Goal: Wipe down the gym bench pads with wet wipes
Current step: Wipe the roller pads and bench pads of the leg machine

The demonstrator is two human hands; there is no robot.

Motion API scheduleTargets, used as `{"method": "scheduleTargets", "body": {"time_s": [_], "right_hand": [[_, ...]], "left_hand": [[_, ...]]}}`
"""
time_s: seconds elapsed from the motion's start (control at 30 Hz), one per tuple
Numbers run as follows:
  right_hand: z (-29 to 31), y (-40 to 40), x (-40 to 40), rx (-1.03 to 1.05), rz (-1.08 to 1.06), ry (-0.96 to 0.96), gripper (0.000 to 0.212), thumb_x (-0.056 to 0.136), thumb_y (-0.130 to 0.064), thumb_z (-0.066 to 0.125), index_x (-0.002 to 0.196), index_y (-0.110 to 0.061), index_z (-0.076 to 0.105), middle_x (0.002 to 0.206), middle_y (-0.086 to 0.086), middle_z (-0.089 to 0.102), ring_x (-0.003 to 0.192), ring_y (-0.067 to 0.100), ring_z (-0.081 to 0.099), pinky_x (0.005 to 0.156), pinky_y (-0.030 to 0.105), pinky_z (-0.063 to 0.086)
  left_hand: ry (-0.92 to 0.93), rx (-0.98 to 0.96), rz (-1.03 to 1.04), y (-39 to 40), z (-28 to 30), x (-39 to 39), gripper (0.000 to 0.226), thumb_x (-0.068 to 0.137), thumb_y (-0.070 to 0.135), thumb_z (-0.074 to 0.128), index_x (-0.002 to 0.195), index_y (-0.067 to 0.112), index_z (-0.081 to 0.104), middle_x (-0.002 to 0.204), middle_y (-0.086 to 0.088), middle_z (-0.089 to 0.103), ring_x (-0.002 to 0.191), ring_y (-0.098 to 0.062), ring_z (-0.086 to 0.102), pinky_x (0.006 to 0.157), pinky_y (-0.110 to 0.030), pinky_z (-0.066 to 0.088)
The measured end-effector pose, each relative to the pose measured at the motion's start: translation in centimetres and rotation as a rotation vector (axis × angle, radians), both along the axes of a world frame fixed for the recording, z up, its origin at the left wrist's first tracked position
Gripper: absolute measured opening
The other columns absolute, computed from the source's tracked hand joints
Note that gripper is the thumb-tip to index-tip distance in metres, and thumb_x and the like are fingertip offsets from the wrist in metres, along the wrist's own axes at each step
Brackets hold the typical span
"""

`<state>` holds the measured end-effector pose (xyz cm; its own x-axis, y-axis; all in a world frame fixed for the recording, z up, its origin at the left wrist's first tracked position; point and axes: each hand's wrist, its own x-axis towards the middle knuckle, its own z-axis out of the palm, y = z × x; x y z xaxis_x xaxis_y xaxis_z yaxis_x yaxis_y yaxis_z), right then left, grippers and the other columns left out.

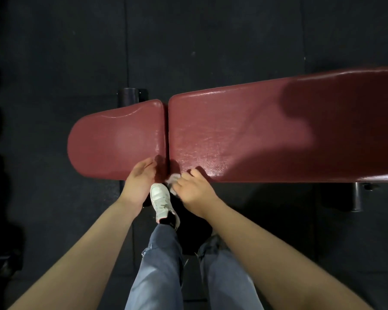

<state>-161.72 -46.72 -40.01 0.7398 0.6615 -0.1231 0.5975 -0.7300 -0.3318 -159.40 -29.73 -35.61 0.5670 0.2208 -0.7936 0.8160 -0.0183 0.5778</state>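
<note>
Fingers of the right hand (192,191) bunch a white wipe (172,179) against the near edge of the long pad (244,135), beside the gap. Left hand (139,179) rests relaxed and empty on the short pad (114,139). Best to press flat and drag along the seam. Wipe mostly hidden; the long pad's far end is cut off.

Two dark red pads are lying end to end across the view: a short rounded seat pad (117,139) on the left and a long back pad (267,130) on the right, a narrow gap between them. The left hand (139,182) is resting on the seat pad's near edge beside the gap. The right hand (194,190) is pinching a crumpled white wipe (173,179) against the back pad's near corner. A white sneaker (160,202) is standing on the dark floor (54,63) below.
</note>
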Motion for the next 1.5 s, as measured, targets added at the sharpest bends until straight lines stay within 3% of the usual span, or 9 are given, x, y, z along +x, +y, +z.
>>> {"method": "scheduleTargets", "body": {"time_s": [0.13,0.4,0.5,0.63,0.87,0.97,1.1,1.37,1.5], "right_hand": [[-0.7,-2.5,1.3,0.006,0.278,-0.092,0.013,0.084,-0.009,0.052,0.076,-0.016,0.061,0.072,0.001,0.058,0.070,0.023,0.052,0.073,0.034,0.033],[0.7,1.5,12.1,-0.054,0.501,0.051,0.012,0.085,-0.029,0.062,0.089,-0.024,0.072,0.077,-0.008,0.066,0.076,0.020,0.058,0.071,0.032,0.027],[2.0,2.7,19.3,-0.349,0.205,-0.040,0.030,0.075,-0.025,0.061,0.101,-0.033,0.072,0.089,-0.006,0.072,0.087,0.021,0.063,0.076,0.034,0.035],[2.2,3.4,20.6,-0.323,-0.277,0.023,0.017,0.089,-0.017,0.049,0.101,-0.019,0.061,0.100,0.003,0.067,0.095,0.028,0.056,0.084,0.041,0.034],[3.0,-1.5,9.6,-0.215,0.772,0.223,0.018,0.069,-0.018,0.072,0.082,-0.027,0.063,0.075,-0.008,0.059,0.076,0.020,0.058,0.070,0.034,0.033],[3.3,-1.1,16.3,-0.289,0.454,0.029,0.023,0.066,-0.011,0.066,0.059,-0.025,0.050,0.066,-0.001,0.063,0.063,0.023,0.059,0.059,0.031,0.032],[3.5,-1.5,22.6,-0.388,-0.064,-0.086,0.010,0.085,-0.012,0.057,0.085,-0.021,0.060,0.086,0.000,0.067,0.084,0.025,0.056,0.072,0.036,0.024],[3.8,-7.7,11.5,-0.121,0.825,0.211,0.015,0.075,-0.012,0.070,0.075,-0.023,0.060,0.066,-0.008,0.053,0.070,0.021,0.051,0.072,0.033,0.033],[4.4,-5.5,20.0,-0.324,0.489,-0.037,0.022,0.079,-0.003,0.051,0.072,-0.024,0.053,0.069,0.000,0.061,0.075,0.029,0.061,0.069,0.033,0.033]], "left_hand": [[-0.027,0.044,-0.104,1.4,-0.9,0.5,0.044,0.096,0.000,0.044,0.132,0.023,0.052,0.132,0.005,0.058,0.123,-0.011,0.054,0.114,-0.037,0.036],[-0.043,0.011,-0.072,2.6,-1.4,0.8,0.044,0.095,-0.005,0.040,0.125,0.025,0.052,0.130,0.006,0.057,0.127,-0.011,0.050,0.111,-0.029,0.035],[-0.039,-0.009,-0.126,3.3,-1.4,1.0,0.045,0.096,-0.004,0.038,0.131,0.021,0.051,0.132,0.008,0.055,0.125,-0.007,0.049,0.104,-0.022,0.034],[-0.029,-0.018,-0.162,3.9,-1.4,1.4,0.047,0.095,-0.005,0.037,0.133,0.018,0.051,0.132,0.006,0.055,0.124,-0.008,0.051,0.106,-0.022,0.035],[-0.003,-0.026,-0.350,3.0,-1.2,2.0,0.049,0.090,-0.006,0.042,0.122,0.030,0.052,0.125,0.008,0.057,0.122,-0.013,0.054,0.113,-0.036,0.037],[0.015,-0.031,-0.313,1.9,-1.5,1.9,0.047,0.093,-0.002,0.042,0.121,0.033,0.053,0.124,0.014,0.056,0.123,-0.012,0.053,0.113,-0.035,0.037],[-0.020,0.001,-0.209,-0.7,-1.4,1.4,0.046,0.094,0.000,0.043,0.128,0.030,0.053,0.129,0.010,0.055,0.123,-0.009,0.051,0.110,-0.029,0.037],[-0.058,0.129,0.033,-5.4,-2.8,-0.8,0.055,0.092,-0.004,0.041,0.139,0.022,0.049,0.133,0.006,0.054,0.127,-0.010,0.048,0.107,-0.027,0.035],[-0.074,0.181,0.074,-6.3,-3.3,-1.0,0.055,0.090,0.000,0.043,0.138,0.028,0.050,0.132,0.008,0.055,0.127,-0.007,0.049,0.109,-0.027,0.035]]}}
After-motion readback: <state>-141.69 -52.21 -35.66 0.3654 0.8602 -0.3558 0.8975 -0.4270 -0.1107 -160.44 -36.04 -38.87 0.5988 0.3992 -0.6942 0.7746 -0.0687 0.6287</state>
